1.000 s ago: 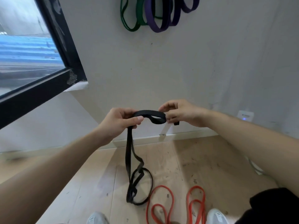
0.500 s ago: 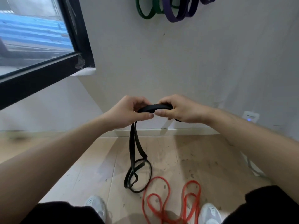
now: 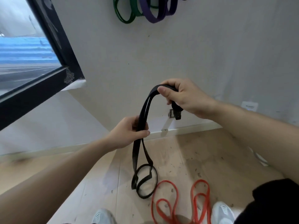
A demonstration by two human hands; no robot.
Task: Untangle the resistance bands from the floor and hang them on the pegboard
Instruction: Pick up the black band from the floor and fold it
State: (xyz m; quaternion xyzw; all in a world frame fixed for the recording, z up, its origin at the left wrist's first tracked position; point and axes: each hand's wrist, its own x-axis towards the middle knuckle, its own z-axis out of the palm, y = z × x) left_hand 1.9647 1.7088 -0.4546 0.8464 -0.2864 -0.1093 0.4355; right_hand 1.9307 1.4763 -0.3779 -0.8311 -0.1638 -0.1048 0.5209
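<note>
Black band (image 3: 143, 107) partway untangled; two bands hung, two to go.
Head view: right hand (image 3: 182, 97) grips its top and left hand (image 3: 127, 135) fingers close round both strands, its twisted tail on the floor (image 3: 100, 183). Green band (image 3: 126, 21) and purple band (image 3: 152, 21) hang above; red band (image 3: 169, 181) lies untouched.

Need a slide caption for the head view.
Left hand and right hand grip black band, its tail looped on floor beside red band.

I have one view only, the wide-angle head camera. It faces forward and down toward the wall (image 3: 202, 59) and the far edge of the floor (image 3: 186, 152). The left hand (image 3: 127, 133) and right hand (image 3: 186, 96) are near the lens, the shoes (image 3: 102, 217) at the bottom edge.
</note>
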